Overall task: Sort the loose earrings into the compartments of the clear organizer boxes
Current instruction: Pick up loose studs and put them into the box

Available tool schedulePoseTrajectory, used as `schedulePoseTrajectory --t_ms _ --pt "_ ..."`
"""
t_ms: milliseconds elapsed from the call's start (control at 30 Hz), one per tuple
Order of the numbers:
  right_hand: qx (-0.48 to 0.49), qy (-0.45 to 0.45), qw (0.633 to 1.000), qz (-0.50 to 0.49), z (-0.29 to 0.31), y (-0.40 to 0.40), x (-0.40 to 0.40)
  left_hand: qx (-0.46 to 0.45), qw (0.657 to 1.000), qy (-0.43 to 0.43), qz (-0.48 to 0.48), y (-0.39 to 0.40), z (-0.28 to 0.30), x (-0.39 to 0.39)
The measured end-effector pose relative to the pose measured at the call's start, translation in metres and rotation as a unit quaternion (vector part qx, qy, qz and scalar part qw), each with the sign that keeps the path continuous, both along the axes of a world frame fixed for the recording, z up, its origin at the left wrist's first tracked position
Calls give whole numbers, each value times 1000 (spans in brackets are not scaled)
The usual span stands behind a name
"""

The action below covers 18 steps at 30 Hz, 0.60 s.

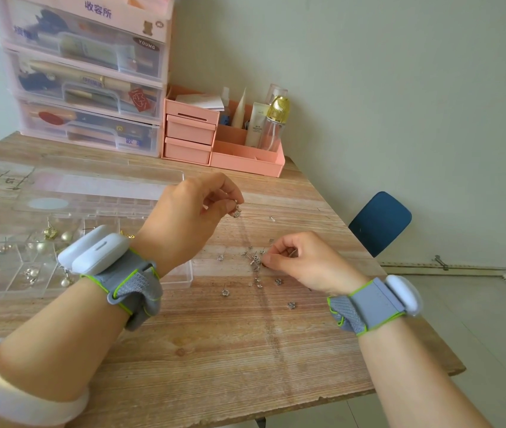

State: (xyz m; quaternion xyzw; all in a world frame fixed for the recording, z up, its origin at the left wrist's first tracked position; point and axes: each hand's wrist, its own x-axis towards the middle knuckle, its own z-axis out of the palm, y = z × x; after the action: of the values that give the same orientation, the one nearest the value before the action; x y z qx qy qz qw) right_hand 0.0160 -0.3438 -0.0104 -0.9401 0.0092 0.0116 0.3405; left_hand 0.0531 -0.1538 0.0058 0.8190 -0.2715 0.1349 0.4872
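The left hand (190,211) is raised above the wooden table (214,350) and pinches one silver stud earring (237,211) between its fingertips. The right hand (301,261) rests low on the table and pinches another from the loose earrings (256,267). The clear organizer box (180,278) lies just left, with pearl earrings (66,236) in its compartments.

Grey green-edged wrist straps (134,285) carry white pods; pale bangle (14,393) on left forearm.

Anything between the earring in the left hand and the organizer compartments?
Nothing visible on the table lies between them. The left hand pinches the earring just right of the clear organizer box; only the left wrist overlaps its near compartments.
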Motion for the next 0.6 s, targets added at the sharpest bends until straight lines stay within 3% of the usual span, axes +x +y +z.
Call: schedulePoseTrajectory --t_ms 233,600 --pt "118 -30 992 -27 0 -1 -1 0 1000 0 2 0 -1 1" --pt "133 -13 991 -13 3 -8 -2 1 1000 -4 3 0 -1 1"
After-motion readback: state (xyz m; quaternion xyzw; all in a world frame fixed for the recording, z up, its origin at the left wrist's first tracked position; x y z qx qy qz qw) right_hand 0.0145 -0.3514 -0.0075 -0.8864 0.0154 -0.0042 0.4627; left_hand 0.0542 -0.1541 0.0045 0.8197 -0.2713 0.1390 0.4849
